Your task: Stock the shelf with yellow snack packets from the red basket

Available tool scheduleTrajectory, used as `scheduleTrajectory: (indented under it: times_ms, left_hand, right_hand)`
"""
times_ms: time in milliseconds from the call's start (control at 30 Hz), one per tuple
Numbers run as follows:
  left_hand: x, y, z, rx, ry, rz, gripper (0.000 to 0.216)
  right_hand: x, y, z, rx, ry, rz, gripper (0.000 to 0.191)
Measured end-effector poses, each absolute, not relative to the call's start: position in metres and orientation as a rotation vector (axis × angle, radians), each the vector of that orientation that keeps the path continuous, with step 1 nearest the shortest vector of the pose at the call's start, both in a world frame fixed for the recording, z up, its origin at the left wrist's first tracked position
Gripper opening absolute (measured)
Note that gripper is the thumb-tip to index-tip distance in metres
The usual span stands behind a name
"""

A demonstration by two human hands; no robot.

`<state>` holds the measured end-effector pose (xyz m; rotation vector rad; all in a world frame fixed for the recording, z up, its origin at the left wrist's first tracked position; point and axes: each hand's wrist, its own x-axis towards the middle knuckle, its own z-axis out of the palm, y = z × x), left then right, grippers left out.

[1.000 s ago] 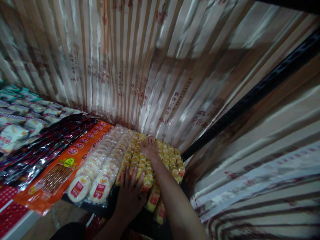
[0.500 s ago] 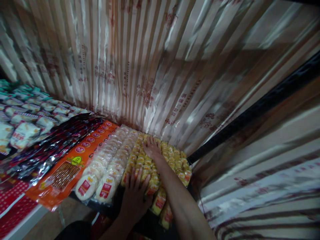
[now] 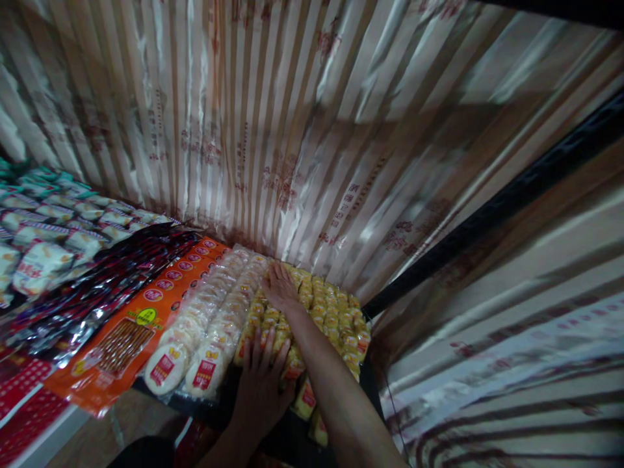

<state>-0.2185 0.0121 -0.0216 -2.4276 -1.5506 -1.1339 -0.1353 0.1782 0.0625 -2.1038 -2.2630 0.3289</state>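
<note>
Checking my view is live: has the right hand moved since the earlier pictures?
Yes. The right hand has shifted left over the yellow packets, farther from the lower end of the fixed black pole.

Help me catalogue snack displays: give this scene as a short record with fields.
left hand: fingers spread over the near end of the yellow packets
right hand: palm down, toward their far end
leftward from them: white crackers, orange bag, dark packets, white packets
backdrop: striped sheeting
right side: slanting black pole

The dark shelf (image 3: 283,434) bears yellow wrapped packets (image 3: 334,318); beside them, clear-wrapped white rounds (image 3: 228,318).
</note>
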Motion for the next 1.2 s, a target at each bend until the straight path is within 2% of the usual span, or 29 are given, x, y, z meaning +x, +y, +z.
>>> scheduleTrajectory:
  times_ms: [200,367,700,933,1200]
  left_hand:
    - [-0.222,0.012,-0.016,-2.403,-1.493,-1.085,0.061]
    - [-0.22,0.011,-0.018,-2.427,-1.558,-1.14,0.064]
    - [-0.222,0.011,-0.016,-2.4,-1.544,-1.04,0.064]
    - [-0.221,0.011,-0.017,-2.403,-1.555,-1.044,0.068]
    - [-0.22,0.011,-0.015,-2.388,-1.553,-1.03,0.064]
  right_hand:
    - [-0.134,0.18,0.068,-2.079,-2.237,0.456,0.068]
    - [-0.116,0.16,0.074,-2.261,-1.946,0.274,0.068]
    - [-0.126,0.129,0.056,-2.248,-2.104,0.393,0.074]
    - [-0.113,0.129,0.065,-2.314,-1.935,0.303,0.075]
    - [-0.112,0.135,0.052,-2.331,-1.918,0.418,0.077]
